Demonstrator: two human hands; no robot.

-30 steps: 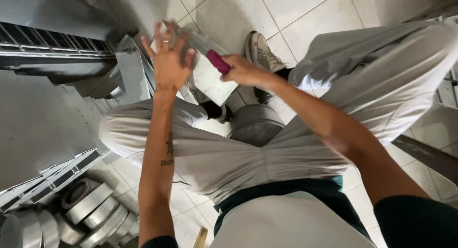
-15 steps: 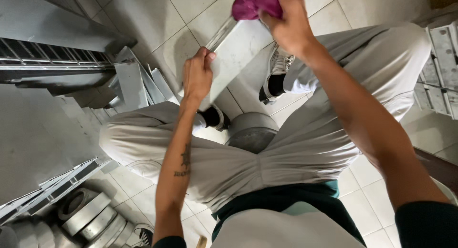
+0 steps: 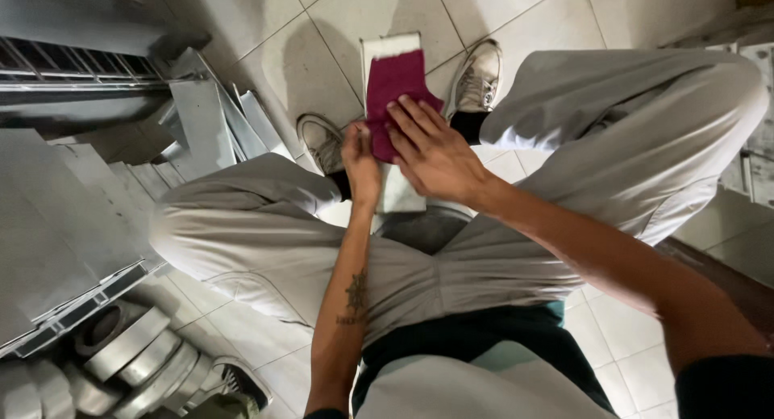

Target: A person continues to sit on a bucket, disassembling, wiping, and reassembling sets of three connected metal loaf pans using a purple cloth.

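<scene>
At the far left a grey metal rack (image 3: 72, 68) stands on the tiled floor (image 3: 266, 24), with flat grey metal sheets (image 3: 205, 116) leaning beside it. In the near left corner lie rolls of silvery tape (image 3: 121, 358), stacked against one another, and a dark shoe (image 3: 242, 383) shows just right of them.

The person sits with knees apart in pale grey trousers (image 3: 266, 241). Between the knees a white panel (image 3: 387, 120) stands on the floor, between the two pale shoes; its long axis runs near to far, the far end pointing away from the person. A dark red cloth (image 3: 393, 84) lies over its upper face, covering most of the width.

The left hand (image 3: 360, 165) is curled closed at the panel's left edge, pinching what looks like the near corner of the cloth, though the grip is partly hidden. The right hand (image 3: 431, 149) is open, fingers spread and flat, pressing on the near end of the cloth and the panel under it.

At the far right edge a pale, flat, ridged piece (image 3: 758, 112) lies on the floor; too little shows to tell its kind.
</scene>
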